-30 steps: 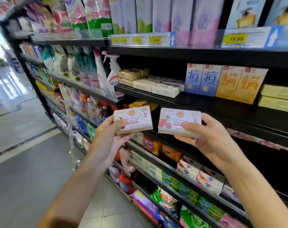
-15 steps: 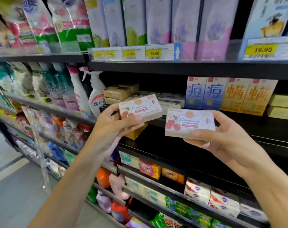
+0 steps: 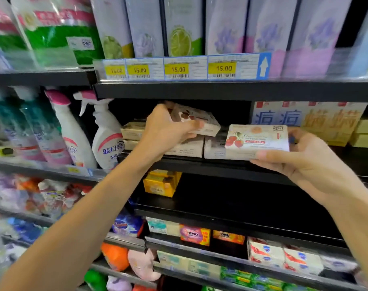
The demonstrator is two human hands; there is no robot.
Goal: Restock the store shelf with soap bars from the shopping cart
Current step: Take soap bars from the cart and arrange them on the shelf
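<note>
Fingers of the left hand (image 3: 166, 129) curl round one soap box (image 3: 196, 120), tilted just above the pale boxes stacked on the black shelf (image 3: 210, 166) beneath them. Right hand (image 3: 305, 162) pinches a second, cherry-printed soap box (image 3: 257, 141) between thumb and fingers, level, just in front of the stack.

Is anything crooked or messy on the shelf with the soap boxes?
Only the soap box in the left hand: it is tilted above the flat stacked boxes, not set down yet. The right hand holds the cherry soap box level. Nothing looks spilled or broken.
</note>
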